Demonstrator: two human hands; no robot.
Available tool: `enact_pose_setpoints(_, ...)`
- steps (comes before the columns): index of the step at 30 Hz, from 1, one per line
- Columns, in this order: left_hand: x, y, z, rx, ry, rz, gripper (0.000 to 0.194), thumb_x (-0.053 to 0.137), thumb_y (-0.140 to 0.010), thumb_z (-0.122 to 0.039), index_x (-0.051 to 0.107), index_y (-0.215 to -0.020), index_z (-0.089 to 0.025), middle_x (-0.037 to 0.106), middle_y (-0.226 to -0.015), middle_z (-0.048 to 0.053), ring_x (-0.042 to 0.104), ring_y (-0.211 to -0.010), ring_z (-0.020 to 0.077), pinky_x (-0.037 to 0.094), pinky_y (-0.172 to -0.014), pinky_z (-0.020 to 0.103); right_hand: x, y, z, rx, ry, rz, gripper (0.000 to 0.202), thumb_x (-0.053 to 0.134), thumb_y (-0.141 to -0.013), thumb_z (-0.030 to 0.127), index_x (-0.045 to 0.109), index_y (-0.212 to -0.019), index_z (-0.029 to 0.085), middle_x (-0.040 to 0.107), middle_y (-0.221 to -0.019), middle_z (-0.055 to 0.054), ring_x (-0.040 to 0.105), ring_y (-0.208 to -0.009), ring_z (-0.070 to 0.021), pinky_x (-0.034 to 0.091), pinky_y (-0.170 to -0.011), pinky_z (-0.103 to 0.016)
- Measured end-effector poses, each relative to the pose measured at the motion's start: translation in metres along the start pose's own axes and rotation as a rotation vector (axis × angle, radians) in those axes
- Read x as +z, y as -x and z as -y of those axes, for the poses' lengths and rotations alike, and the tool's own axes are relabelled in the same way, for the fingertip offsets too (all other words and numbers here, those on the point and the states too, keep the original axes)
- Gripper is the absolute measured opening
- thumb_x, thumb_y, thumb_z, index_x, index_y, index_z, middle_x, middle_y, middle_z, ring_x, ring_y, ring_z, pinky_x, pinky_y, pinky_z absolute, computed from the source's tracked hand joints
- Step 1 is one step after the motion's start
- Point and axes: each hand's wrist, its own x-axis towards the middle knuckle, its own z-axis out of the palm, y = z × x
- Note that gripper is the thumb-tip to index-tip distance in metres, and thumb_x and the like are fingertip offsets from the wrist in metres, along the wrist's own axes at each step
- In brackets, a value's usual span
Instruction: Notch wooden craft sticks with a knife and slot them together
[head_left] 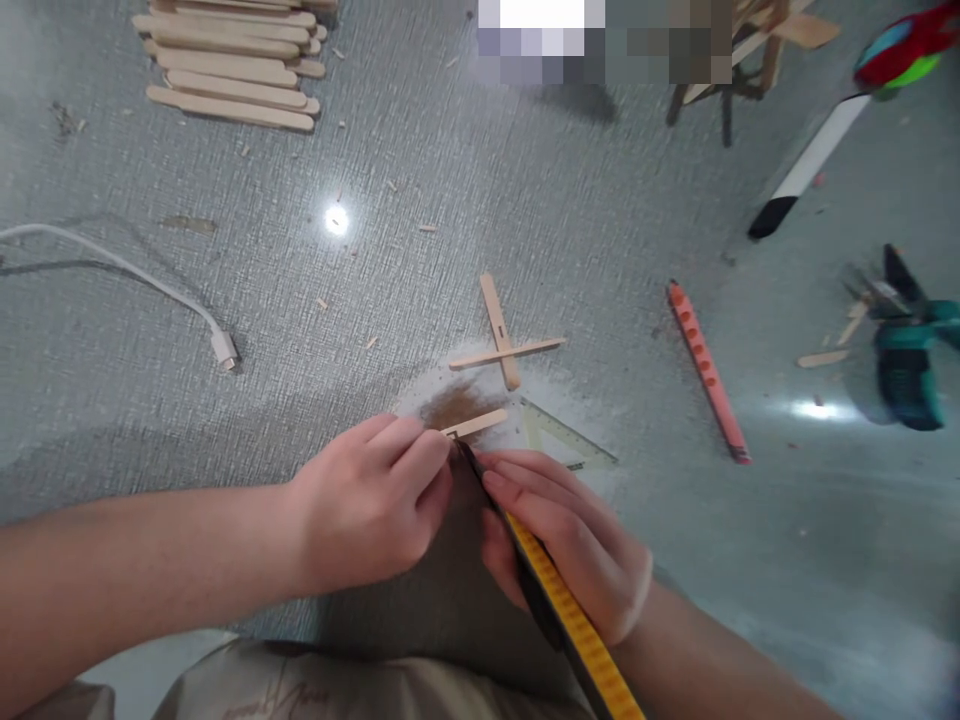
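Observation:
My left hand (pixel 382 490) is closed on one end of a wooden craft stick (pixel 480 424), whose rounded other end points right. My right hand (pixel 570 530) wraps round a yellow and black utility knife (pixel 574 610). The knife's dark tip meets the stick close to my left fingertips, where a small slot shows. Just beyond lie two craft sticks crossed over each other, a slotted one (pixel 491 305) and a narrower one (pixel 469 362). A clear set square (pixel 570 437) rests right of the held stick, partly behind my right hand.
A stack of craft sticks (pixel 232 65) lies at the back left, a white cable (pixel 135 270) at left. To the right are a coral pencil (pixel 709 370), teal-handled pliers (pixel 907 370) and a white-and-black pen-like tool (pixel 817 155). Wood chips and brown dust (pixel 454 402) dot the table.

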Motion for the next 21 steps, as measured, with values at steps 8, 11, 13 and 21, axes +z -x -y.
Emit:
enact_pose_setpoints(8,-0.0028,-0.0019,-0.0015,-0.004,-0.023,0.021,0.030,0.051,-0.095,-0.006,0.058,-0.067,-0.014,0.056,-0.067,0.002,0.046,-0.061,0.0165,0.038,-0.054,0.033,0.0018,0.0007,-0.0013,-0.016,0.006,0.002,0.036,0.064,-0.079,-0.003,0.065,-0.113,0.008,0.076,-0.103,-0.013,0.073,-0.101,-0.0258,0.067,-0.081,-0.035)
enact_pose_setpoints(11,-0.0026,-0.0027,-0.0016,-0.023,-0.010,0.028,0.030,0.051,-0.095,-0.007,0.057,-0.067,-0.015,0.055,-0.067,0.002,0.047,-0.061,0.0162,0.039,-0.054,0.033,0.0019,0.0022,-0.0012,-0.035,-0.003,0.013,0.037,0.064,-0.079,-0.003,0.064,-0.115,0.007,0.075,-0.104,-0.013,0.073,-0.104,-0.0258,0.067,-0.083,-0.035)
enact_pose_setpoints(13,-0.0022,-0.0029,-0.0022,-0.045,0.000,0.029,0.029,0.051,-0.095,-0.007,0.057,-0.068,-0.015,0.054,-0.067,0.001,0.047,-0.061,0.0158,0.041,-0.056,0.033,0.0019,0.0019,-0.0007,-0.056,0.003,0.018,0.036,0.064,-0.079,-0.003,0.065,-0.114,0.006,0.075,-0.102,-0.014,0.073,-0.104,-0.0262,0.067,-0.084,-0.036)
enact_pose_setpoints(21,-0.0012,-0.0034,-0.0066,-0.020,-0.096,0.023,0.028,0.051,-0.095,-0.008,0.056,-0.068,-0.015,0.051,-0.067,0.001,0.050,-0.061,0.0173,0.040,-0.054,0.034,0.0014,-0.0019,0.0023,-0.067,0.024,0.033,0.035,0.060,-0.082,-0.001,0.065,-0.115,0.009,0.077,-0.093,-0.012,0.074,-0.101,-0.0285,0.068,-0.078,-0.039)
